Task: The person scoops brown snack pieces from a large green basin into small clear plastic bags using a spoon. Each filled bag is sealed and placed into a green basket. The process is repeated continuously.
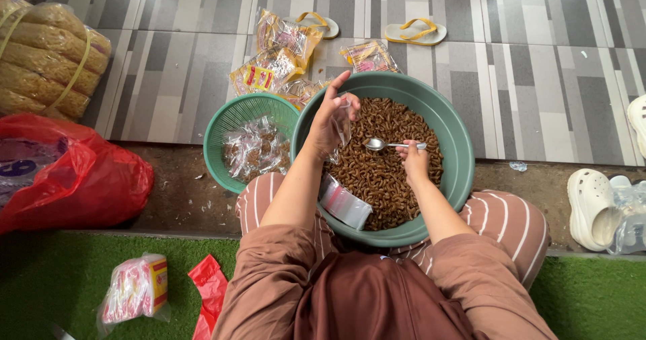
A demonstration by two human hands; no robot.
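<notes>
A large green basin [457, 145] rests on my lap, filled with brown twisted snack pieces [383, 172]. My left hand [330, 121] holds a small clear plastic bag [343, 125] over the basin's left side. My right hand [412, 158] grips a metal spoon [378, 143] by its handle, the bowl pointing toward the bag. A stack of empty clear bags [343, 202] lies inside the basin at its near left.
A smaller green basket [232, 118] with filled clear packets sits left of the basin. Yellow snack packs [269, 67] lie on the tiles behind. A red plastic bag [74, 172] is at left, yellow sandals [416, 30] beyond, white clogs [592, 205] at right.
</notes>
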